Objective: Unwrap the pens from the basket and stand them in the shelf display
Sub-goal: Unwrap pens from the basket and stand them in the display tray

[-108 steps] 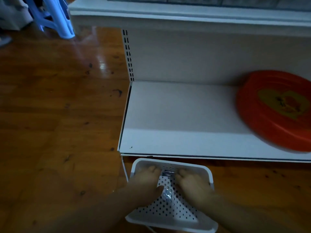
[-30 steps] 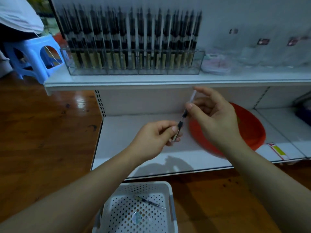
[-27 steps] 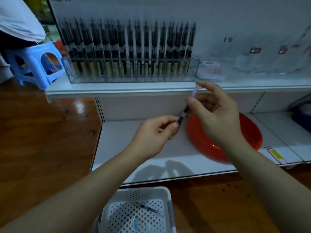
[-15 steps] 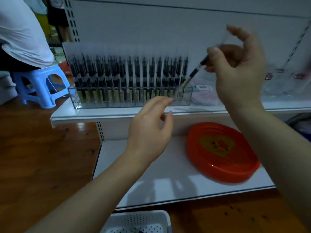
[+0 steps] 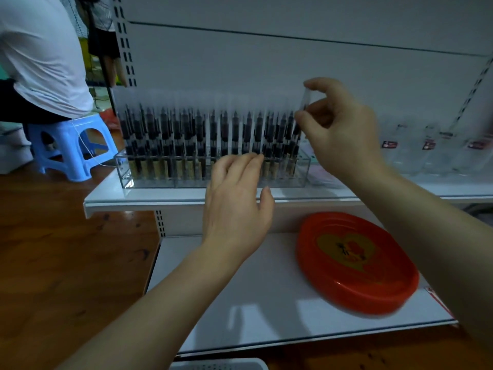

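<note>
Head view: placing step. Right hand [image 5: 344, 129], at 1 o'clock, pinches the clear top of a pen [image 5: 301, 118] between thumb and fingers, its tip down at the right end of the display [image 5: 213, 166]. Left hand [image 5: 237, 204], centre, fingers straight, empty, in front of the display. Next: seat the pen upright, release, go to the basket [image 5: 218, 365] at 6 o'clock. Red tray [image 5: 354, 263] at 4 o'clock; its print is unreadable.

Packed pens [image 5: 208, 134] fill the clear display box [image 5: 213, 180] almost end to end. The lower shelf [image 5: 240, 303] lies bare left of the red plate [image 5: 354, 263].
</note>
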`<state>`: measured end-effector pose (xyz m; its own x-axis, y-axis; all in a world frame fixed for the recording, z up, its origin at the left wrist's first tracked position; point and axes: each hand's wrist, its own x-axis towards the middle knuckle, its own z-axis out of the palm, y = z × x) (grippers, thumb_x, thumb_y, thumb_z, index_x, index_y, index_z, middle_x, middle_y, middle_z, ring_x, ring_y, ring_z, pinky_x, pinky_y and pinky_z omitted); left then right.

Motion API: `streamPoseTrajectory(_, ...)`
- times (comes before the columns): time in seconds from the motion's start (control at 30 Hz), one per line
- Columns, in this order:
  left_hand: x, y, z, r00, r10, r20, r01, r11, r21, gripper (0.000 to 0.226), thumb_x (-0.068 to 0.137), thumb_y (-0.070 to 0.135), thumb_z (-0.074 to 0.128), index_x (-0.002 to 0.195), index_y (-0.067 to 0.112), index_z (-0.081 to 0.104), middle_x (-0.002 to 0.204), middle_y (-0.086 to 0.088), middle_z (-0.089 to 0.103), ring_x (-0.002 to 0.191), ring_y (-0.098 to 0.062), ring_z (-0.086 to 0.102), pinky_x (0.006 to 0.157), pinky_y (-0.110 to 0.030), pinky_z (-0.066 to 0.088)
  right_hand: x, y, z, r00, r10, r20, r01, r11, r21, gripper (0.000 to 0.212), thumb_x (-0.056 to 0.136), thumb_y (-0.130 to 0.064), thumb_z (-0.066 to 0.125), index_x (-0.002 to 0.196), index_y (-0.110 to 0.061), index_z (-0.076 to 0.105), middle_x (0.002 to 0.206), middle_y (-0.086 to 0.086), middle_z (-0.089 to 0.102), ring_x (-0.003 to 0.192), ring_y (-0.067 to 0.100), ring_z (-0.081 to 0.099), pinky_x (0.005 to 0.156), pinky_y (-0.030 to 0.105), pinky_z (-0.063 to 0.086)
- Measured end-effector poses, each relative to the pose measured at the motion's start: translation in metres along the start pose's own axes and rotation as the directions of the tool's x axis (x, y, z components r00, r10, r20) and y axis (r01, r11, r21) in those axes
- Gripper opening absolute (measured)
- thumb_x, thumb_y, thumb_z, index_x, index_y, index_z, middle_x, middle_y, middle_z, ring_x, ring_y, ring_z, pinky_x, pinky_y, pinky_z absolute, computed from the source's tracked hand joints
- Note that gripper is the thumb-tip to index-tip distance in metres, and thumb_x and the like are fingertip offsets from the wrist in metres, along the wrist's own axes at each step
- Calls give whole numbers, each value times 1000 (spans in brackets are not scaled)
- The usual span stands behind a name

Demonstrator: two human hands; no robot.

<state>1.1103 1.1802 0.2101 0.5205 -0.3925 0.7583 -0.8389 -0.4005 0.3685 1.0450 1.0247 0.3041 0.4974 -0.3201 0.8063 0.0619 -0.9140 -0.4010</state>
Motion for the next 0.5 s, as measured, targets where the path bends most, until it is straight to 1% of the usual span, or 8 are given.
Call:
streamPoseTrajectory(0.1, 0, -1, -1, 1000, 8, 4, -8, 1000, 7, 51, 89, 25, 57, 137, 9, 56, 138, 0, 56, 131, -21, 37, 108, -35, 36, 3, -1, -2, 999, -47, 18, 48, 997, -56, 38, 95, -23, 64, 132, -18, 58, 87, 1, 71, 77, 18, 66, 76, 40, 55)
streamPoseTrajectory(0.2, 0, -2, -1, 1000, 18, 15, -18, 1000, 12, 50, 89, 24, 56, 137, 9, 56, 139, 1, 56, 132, -21, 37, 109, -35, 36, 4, -1, -4, 992, -112, 57, 119, 985, -129, 39, 94, -21, 65, 132, -16, 57, 85, -2, 68, 76, 20, 66, 75, 40, 56)
streamPoseTrajectory(0.3, -1, -2, -2, 1000, 20, 12, -21, 1000, 11, 50, 89, 24, 55, 136, 9, 57, 140, 1, 56, 132, -22, 38, 108, -39, 40, 6, -3, -5, 996, -68, 58, 75, 989, -130, 39, 94, -21, 63, 132, -18, 57, 82, -7, 64, 76, 20, 66, 74, 39, 54)
streamPoseTrajectory(0.4, -2, -3, -1, 1000, 19, 10, -19, 1000, -3, 50, 88, 23, 54, 136, 9, 57, 141, 1, 55, 131, -23, 39, 107, -41, 41, 8, -7, -5, 996, 0, 90, 11, 993, -122, 37, 94, -21, 61, 131, -22, 55, 81, -4, 68, 76, 19, 65, 73, 38, 53)
streamPoseTrajectory(0.5, -3, -4, -1, 999, 25, 21, -25, 1000, -10, 50, 89, 23, 55, 137, 9, 56, 143, 1, 54, 131, -23, 39, 108, -43, 41, 9, -12, -6, 993, 2, 116, 15, 989, -144, 37, 95, -20, 60, 131, -22, 53, 82, -2, 68, 75, 21, 64, 70, 37, 52)
